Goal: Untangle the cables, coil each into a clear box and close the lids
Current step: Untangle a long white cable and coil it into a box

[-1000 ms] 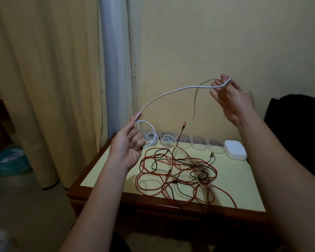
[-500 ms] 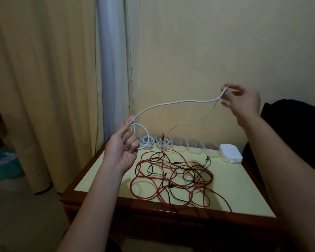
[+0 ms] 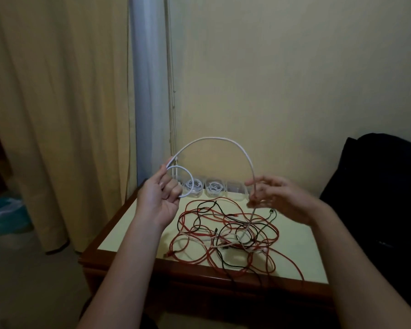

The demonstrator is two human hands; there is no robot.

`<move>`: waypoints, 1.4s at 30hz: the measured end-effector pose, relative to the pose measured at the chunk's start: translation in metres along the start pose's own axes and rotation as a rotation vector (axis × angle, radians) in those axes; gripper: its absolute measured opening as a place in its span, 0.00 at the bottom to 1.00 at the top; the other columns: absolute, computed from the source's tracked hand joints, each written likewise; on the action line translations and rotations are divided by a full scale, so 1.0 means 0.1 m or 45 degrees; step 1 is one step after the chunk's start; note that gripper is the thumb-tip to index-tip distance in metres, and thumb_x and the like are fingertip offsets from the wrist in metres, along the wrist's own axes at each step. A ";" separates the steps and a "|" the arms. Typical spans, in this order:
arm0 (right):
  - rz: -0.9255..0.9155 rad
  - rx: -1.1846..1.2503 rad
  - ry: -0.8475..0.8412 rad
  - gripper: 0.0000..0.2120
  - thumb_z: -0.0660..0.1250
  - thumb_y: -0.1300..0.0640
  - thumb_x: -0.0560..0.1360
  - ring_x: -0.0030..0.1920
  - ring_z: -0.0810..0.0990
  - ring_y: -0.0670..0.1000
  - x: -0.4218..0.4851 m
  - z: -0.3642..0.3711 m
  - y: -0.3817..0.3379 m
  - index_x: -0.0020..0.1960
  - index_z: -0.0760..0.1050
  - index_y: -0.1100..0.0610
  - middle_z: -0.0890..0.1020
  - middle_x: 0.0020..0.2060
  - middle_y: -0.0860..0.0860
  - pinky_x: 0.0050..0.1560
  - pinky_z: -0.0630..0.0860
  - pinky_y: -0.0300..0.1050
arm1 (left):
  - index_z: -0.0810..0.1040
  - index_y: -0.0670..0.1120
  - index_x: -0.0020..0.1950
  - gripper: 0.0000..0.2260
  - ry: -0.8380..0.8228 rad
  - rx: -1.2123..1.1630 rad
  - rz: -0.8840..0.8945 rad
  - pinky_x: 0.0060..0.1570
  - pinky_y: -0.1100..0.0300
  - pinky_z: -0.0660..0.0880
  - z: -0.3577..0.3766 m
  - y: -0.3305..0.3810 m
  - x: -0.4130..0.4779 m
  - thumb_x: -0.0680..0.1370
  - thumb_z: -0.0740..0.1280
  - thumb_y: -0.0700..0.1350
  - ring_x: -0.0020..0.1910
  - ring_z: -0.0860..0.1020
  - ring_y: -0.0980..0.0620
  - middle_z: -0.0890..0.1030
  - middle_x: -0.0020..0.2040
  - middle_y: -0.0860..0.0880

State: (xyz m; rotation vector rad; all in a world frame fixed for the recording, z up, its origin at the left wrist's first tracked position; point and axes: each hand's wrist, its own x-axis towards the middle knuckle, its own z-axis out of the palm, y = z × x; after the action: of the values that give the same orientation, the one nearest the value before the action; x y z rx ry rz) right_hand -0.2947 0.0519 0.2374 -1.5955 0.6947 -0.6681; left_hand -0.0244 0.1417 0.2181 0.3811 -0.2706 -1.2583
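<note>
My left hand (image 3: 159, 198) pinches a small loop of a white cable (image 3: 214, 138) above the table's left part. From there the cable arches up and over to my right hand (image 3: 278, 198), whose fingers close loosely around it; its tail drops into the tangle of red and black cables (image 3: 226, 236) on the yellow tabletop (image 3: 128, 231). A row of small clear boxes (image 3: 214, 188) stands along the wall; two on the left hold coiled white cables, the others are partly hidden by my right hand.
A curtain (image 3: 57, 115) hangs at the left, with a grey pipe (image 3: 147, 91) beside the wall. A dark chair or bag (image 3: 377, 198) stands right of the table. The table's wooden front edge (image 3: 199, 274) has cables hanging over it.
My right hand has come down and leftward from head height to just above the tangle, bending the white cable into a high arch. My left hand keeps its loop.
</note>
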 end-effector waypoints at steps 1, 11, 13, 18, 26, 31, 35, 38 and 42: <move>-0.003 0.074 -0.087 0.21 0.67 0.63 0.67 0.45 0.82 0.57 -0.04 0.09 0.02 0.60 0.76 0.64 0.81 0.41 0.56 0.55 0.81 0.56 | 0.78 0.44 0.62 0.12 0.003 0.003 -0.019 0.18 0.64 0.53 0.00 -0.02 0.00 0.85 0.57 0.44 0.20 0.55 0.57 0.59 0.25 0.54; -0.195 0.448 0.017 0.09 0.68 0.51 0.77 0.31 0.72 0.51 -0.23 0.35 0.03 0.48 0.79 0.57 0.72 0.29 0.50 0.36 0.71 0.44 | 0.80 0.43 0.59 0.13 0.026 0.035 -0.076 0.19 0.64 0.51 -0.01 -0.05 -0.05 0.85 0.57 0.44 0.20 0.55 0.57 0.59 0.25 0.54; -0.227 0.416 0.217 0.06 0.66 0.55 0.78 0.29 0.70 0.50 -0.20 0.32 0.07 0.47 0.76 0.57 0.71 0.27 0.48 0.32 0.68 0.41 | 0.80 0.42 0.57 0.13 0.007 -0.021 -0.078 0.20 0.64 0.51 0.00 -0.04 -0.06 0.85 0.57 0.44 0.20 0.55 0.57 0.59 0.25 0.54; -0.174 -0.218 0.702 0.08 0.70 0.52 0.79 0.30 0.70 0.48 -0.26 0.16 0.36 0.47 0.80 0.57 0.77 0.30 0.50 0.31 0.66 0.40 | 0.77 0.41 0.63 0.14 0.009 -0.111 0.002 0.18 0.63 0.54 0.04 0.13 -0.08 0.85 0.56 0.42 0.19 0.56 0.57 0.60 0.25 0.53; -0.440 -1.171 0.611 0.08 0.70 0.54 0.78 0.38 0.78 0.44 -0.35 0.49 0.44 0.41 0.77 0.48 0.80 0.35 0.43 0.36 0.70 0.38 | 0.74 0.39 0.69 0.16 -0.048 0.286 0.183 0.21 0.65 0.55 0.03 0.00 -0.14 0.84 0.55 0.41 0.24 0.56 0.58 0.60 0.31 0.53; -0.616 -1.030 0.474 0.08 0.68 0.56 0.80 0.36 0.77 0.46 -0.35 0.79 0.29 0.42 0.79 0.50 0.79 0.33 0.45 0.37 0.70 0.38 | 0.76 0.42 0.68 0.14 -0.170 0.914 0.314 0.29 0.65 0.67 0.05 -0.16 -0.24 0.85 0.58 0.42 0.29 0.69 0.56 0.75 0.34 0.50; -0.600 -0.717 0.593 0.09 0.67 0.55 0.81 0.29 0.71 0.45 -0.30 0.92 0.16 0.41 0.79 0.50 0.77 0.29 0.45 0.30 0.65 0.37 | 0.76 0.44 0.67 0.13 -0.308 1.150 0.289 0.36 0.65 0.75 0.08 -0.28 -0.38 0.85 0.57 0.41 0.36 0.80 0.53 0.82 0.38 0.47; -0.568 -0.592 0.700 0.11 0.66 0.52 0.81 0.27 0.68 0.43 -0.25 0.92 0.12 0.40 0.77 0.48 0.75 0.27 0.42 0.27 0.63 0.38 | 0.76 0.43 0.66 0.13 -0.380 1.215 0.211 0.36 0.64 0.77 0.09 -0.34 -0.43 0.85 0.57 0.41 0.35 0.81 0.51 0.82 0.39 0.45; -0.551 -0.502 0.761 0.11 0.65 0.51 0.81 0.28 0.68 0.45 -0.20 0.92 0.11 0.41 0.78 0.51 0.74 0.28 0.46 0.29 0.65 0.44 | 0.77 0.40 0.66 0.14 -0.382 1.153 0.052 0.27 0.65 0.67 0.09 -0.39 -0.44 0.85 0.57 0.40 0.26 0.71 0.53 0.77 0.34 0.47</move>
State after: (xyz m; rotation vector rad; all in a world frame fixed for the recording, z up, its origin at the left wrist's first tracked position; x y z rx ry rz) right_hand -0.2398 0.1252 0.2146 -1.9481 0.9647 -1.4323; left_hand -0.0742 0.1732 0.2103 0.9496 -1.1115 -1.0921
